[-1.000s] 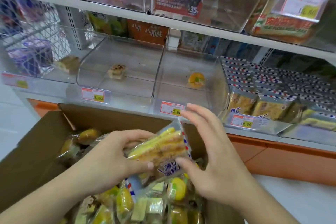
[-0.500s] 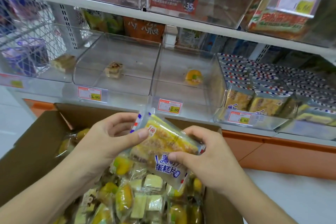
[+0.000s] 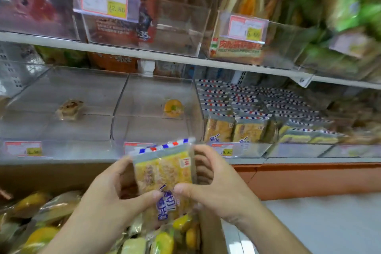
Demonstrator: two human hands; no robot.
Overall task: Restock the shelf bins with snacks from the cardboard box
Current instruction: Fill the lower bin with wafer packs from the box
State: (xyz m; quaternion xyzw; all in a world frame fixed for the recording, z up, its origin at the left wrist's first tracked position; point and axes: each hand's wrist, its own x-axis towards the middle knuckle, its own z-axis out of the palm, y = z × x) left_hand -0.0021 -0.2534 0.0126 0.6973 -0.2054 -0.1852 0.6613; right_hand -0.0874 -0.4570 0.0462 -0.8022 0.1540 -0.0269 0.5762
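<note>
I have the cake packet [image 3: 165,173] up between both hands now, upright and facing me, where half a second ago it lay tilted across them lower down, just over the cardboard box [image 3: 51,173]. My left hand [image 3: 107,198] grips its left edge, thumb pressed on the front near the blue lettering and fingers curled behind; my right hand [image 3: 212,189] pinches the right side the same way, thumb meeting the packet's lower front. The red-and-blue striped seal has turned to the top. It sits level with the front lip of the shelf, in front of the clear bin [image 3: 156,130] that holds a single round orange snack [image 3: 172,108], not yet inside any bin.

My view has tipped upward and closer since then: the upper shelf and its price tag [image 3: 104,3] fill more of the frame, and less of the box shows. The bin to the right [image 3: 243,148] is packed with matching striped packets [image 3: 235,109]. The bin on the left holds one brown pastry [image 3: 69,109]. Loose yellow snacks [image 3: 37,239] lie in the box below my wrists.
</note>
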